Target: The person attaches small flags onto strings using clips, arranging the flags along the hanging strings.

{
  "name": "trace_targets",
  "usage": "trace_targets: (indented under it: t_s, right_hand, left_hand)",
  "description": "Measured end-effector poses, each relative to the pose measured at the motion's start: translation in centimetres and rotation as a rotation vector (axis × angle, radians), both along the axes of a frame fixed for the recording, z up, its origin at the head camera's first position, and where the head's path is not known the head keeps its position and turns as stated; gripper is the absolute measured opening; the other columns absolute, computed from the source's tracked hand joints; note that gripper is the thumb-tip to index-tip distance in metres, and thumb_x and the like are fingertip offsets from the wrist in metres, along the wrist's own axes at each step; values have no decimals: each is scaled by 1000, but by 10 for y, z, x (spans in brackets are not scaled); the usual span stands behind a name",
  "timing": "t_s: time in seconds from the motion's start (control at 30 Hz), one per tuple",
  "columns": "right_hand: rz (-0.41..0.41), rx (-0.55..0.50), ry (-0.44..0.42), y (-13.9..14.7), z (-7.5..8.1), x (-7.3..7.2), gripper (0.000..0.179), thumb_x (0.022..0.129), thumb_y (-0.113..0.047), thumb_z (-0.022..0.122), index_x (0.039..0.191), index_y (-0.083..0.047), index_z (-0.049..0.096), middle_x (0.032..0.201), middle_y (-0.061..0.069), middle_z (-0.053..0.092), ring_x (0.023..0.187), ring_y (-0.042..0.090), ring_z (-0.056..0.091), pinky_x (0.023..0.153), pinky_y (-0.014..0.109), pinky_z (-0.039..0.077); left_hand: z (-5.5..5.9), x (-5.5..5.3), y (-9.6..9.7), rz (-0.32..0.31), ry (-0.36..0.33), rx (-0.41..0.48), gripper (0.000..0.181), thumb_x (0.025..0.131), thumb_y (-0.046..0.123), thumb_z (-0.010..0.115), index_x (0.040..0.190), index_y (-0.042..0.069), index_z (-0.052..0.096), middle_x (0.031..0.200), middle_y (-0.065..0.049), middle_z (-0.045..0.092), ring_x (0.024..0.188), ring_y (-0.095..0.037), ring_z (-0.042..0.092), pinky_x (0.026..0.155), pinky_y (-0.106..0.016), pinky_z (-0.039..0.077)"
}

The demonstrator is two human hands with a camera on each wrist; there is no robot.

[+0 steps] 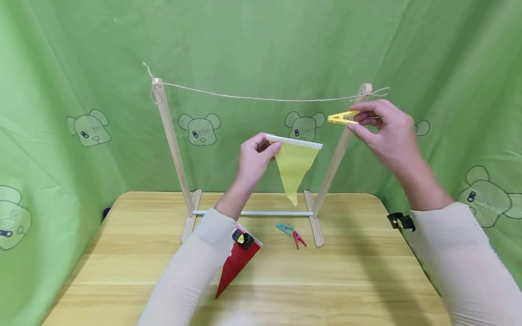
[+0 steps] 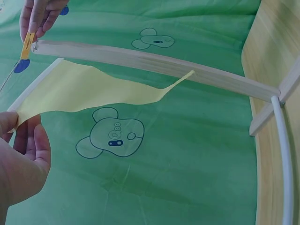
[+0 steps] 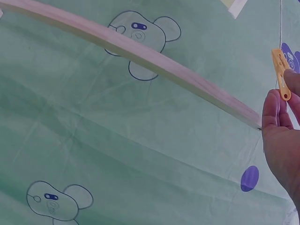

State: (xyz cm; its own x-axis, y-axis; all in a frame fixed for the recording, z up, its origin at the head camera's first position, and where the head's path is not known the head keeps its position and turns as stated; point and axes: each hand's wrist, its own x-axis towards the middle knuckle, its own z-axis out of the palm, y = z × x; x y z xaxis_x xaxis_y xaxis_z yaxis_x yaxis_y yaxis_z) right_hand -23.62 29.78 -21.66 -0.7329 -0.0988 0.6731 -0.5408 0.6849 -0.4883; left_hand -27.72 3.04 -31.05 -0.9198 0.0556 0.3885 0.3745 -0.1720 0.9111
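Green printed curtain (image 1: 261, 40) behind, wooden table (image 1: 346, 280) below. Head view: left hand (image 1: 254, 158) pinches 1 top corner of yellow pennant (image 1: 295, 165), below twine (image 1: 261, 98); right hand (image 1: 387, 129) pinches yellow clothespin (image 1: 340, 118) by its handles. Left wrist: pennant tip curls; I'd keep white hem (image 2: 36, 84) level. Right wrist: clothespin overlaps twine, contact unclear; I'd squeeze fully before approaching.

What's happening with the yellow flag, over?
Left hand pinching yellow flag. Right hand pinching yellow clothespin. Flag off the string, unclipped. Nothing seen blocking between them.
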Motion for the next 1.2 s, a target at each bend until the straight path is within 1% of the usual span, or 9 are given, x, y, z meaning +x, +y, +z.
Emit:
trace_targets:
  t_s: [0.27, 0.4, 0.5, 0.63, 0.77, 0.8, 0.93, 1.1, 1.2]
  right_hand:
    - [-10, 44, 23, -1, 11, 0, 38, 87, 6, 77, 124, -2, 71, 107, -15, 57, 96, -3, 60, 87, 4, 49]
    - [0, 57, 57, -2, 17, 0, 37, 87, 7, 77, 123, -1, 72, 106, -18, 57, 95, -4, 60, 87, 4, 49]
    - [16, 56, 68, -3, 22, -1, 38, 87, 7, 77, 124, 0, 72, 107, -21, 57, 95, -3, 60, 87, 4, 49]
    - [20, 48, 53, -4, 26, -1, 40, 87, 8, 76, 126, 0, 70, 109, -20, 57, 96, -3, 60, 88, 5, 50]
    - [10, 57, 60, -5, 31, -2, 38, 87, 6, 77, 125, 1, 70, 105, -20, 58, 95, -3, 60, 87, 5, 50]
    - [8, 59, 63, -5, 32, -3, 38, 87, 6, 77, 124, 1, 70, 105, -20, 58, 94, -4, 60, 87, 5, 50]
    - [3, 74, 63, -4, 38, -2, 35, 88, 3, 78, 123, 1, 71, 104, -21, 58, 94, -4, 61, 87, 5, 50]
    - [-12, 128, 37, -1, 46, -1, 34, 90, -3, 77, 123, 0, 71, 104, -20, 59, 93, -5, 60, 84, 3, 49]
    - [-21, 151, 26, 0, 51, -1, 32, 91, -5, 77, 123, 0, 71, 104, -20, 58, 92, -7, 59, 83, 2, 48]
  left_hand:
    - [9, -3, 6, -9, -21, 31, 14, 94, 4, 74, 106, -3, 72, 81, -1, 62, 73, -12, 57, 67, -21, 56]
    - [14, -5, 10, -2, -28, 45, 12, 94, 6, 75, 103, -2, 72, 80, -1, 62, 74, -14, 57, 67, -22, 56]
    - [19, -7, 12, -7, -34, 63, 13, 94, 6, 74, 104, -2, 72, 81, -1, 62, 73, -12, 58, 69, -24, 58]
    - [23, -10, 15, -24, -43, 82, 15, 94, 4, 74, 106, -4, 71, 82, 0, 63, 73, -9, 60, 79, -39, 62]
    - [25, -10, 16, -26, -47, 80, 15, 94, 5, 74, 106, -4, 71, 81, 0, 62, 73, -9, 60, 87, -52, 60]
    - [27, -10, 17, -25, -47, 76, 15, 94, 5, 74, 106, -4, 71, 82, 0, 62, 73, -9, 60, 85, -50, 61]
    - [32, -10, 20, -31, -50, 75, 16, 94, 5, 74, 107, -4, 71, 82, 0, 63, 73, -9, 60, 85, -49, 61]
    - [38, -11, 23, -35, -61, 83, 16, 94, 4, 74, 107, -4, 71, 83, 0, 64, 74, -9, 60, 75, -34, 60]
    - [40, -12, 25, -34, -64, 90, 16, 94, 4, 74, 107, -4, 71, 83, 0, 65, 74, -9, 60, 72, -30, 58]
